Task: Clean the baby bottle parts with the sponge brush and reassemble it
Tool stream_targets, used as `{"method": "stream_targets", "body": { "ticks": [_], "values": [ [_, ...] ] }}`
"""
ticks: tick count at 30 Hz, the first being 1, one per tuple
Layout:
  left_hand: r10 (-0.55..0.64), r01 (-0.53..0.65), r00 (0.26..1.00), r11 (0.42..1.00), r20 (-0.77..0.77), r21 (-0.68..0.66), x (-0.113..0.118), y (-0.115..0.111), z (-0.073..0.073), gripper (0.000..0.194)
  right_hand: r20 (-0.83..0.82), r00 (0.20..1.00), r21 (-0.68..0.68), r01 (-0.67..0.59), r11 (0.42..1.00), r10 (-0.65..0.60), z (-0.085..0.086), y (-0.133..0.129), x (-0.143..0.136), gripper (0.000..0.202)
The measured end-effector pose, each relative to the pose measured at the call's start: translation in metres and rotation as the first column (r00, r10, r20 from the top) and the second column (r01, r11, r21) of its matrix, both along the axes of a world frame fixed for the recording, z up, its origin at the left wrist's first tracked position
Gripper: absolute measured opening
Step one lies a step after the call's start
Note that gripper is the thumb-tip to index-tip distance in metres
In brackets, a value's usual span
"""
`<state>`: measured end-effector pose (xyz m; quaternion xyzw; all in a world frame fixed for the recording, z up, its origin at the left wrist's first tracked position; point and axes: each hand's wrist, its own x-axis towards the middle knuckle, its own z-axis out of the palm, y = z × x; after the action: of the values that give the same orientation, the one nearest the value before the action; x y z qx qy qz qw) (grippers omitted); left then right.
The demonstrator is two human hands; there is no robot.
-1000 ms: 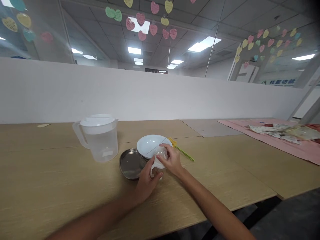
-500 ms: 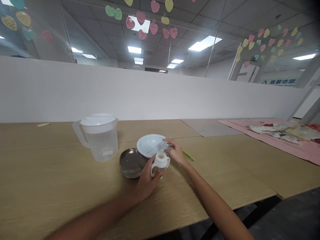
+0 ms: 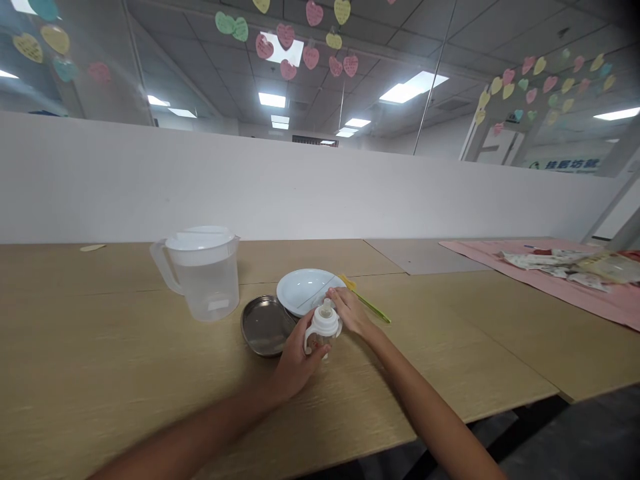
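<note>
A small baby bottle (image 3: 326, 325) with a white collar, two white side handles and a pale nipple stands upright in my left hand (image 3: 295, 360). My fingers and thumb are wrapped around its lower body. Just behind the bottle, my right hand (image 3: 350, 310) reaches over the near right rim of a white bowl (image 3: 295, 283). Its fingers are curled at a clear bottle cap (image 3: 319, 300), which is low in the bowl and partly hidden. A thin straight piece shows inside the bowl. Against the bowl's left side is a shallow metal dish (image 3: 265, 327).
A clear plastic pitcher (image 3: 213, 283) with a white lid stands at the left. Right of the bowl lies a green-handled brush (image 3: 375, 309) with a yellow head. A pink cloth (image 3: 530, 290) with packets covers the far right of the table. A white wall (image 3: 320, 193) runs behind.
My right hand has lowered the clear cap into the bowl, and its fingers have come closer to the bottle. The brush's yellow head is now uncovered. My left hand keeps its hold.
</note>
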<state>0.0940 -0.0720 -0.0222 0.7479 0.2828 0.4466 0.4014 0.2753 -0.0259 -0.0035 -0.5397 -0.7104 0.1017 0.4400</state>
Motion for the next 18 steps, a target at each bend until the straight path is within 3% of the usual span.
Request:
{"method": "stream_targets", "body": {
  "ticks": [3, 6, 10, 14, 18],
  "values": [
    [0.002, -0.002, 1.0, 1.0, 0.004, -0.002, 0.0, 0.0, 0.0, 0.059, 0.0, 0.999, 0.16, 0.044, 0.986, -0.044, -0.001, -0.005, 0.002, 0.058],
    [0.013, -0.013, 1.0, 1.0, -0.025, -0.018, 0.0, 0.0, -0.001, 0.059, 0.007, 0.999, 0.318, -0.052, 0.947, 0.053, 0.0, -0.014, -0.003, 0.056],
    [0.043, -0.045, 0.998, 0.998, -0.039, -0.048, -0.001, -0.001, -0.001, 0.061, 0.129, 0.979, 0.364, -0.193, 0.911, 0.156, 0.001, -0.024, -0.019, 0.041],
    [0.017, -0.02, 0.996, 0.999, -0.089, -0.036, -0.004, 0.0, 0.005, 0.063, 0.082, 0.988, 0.401, -0.155, 0.903, 0.133, -0.002, -0.027, -0.03, 0.026],
    [0.006, -0.017, 0.982, 0.998, -0.191, -0.057, -0.007, 0.003, 0.011, 0.065, 0.052, 0.98, 0.483, -0.195, 0.854, 0.194, -0.002, -0.028, -0.028, 0.021]
  ]
}}
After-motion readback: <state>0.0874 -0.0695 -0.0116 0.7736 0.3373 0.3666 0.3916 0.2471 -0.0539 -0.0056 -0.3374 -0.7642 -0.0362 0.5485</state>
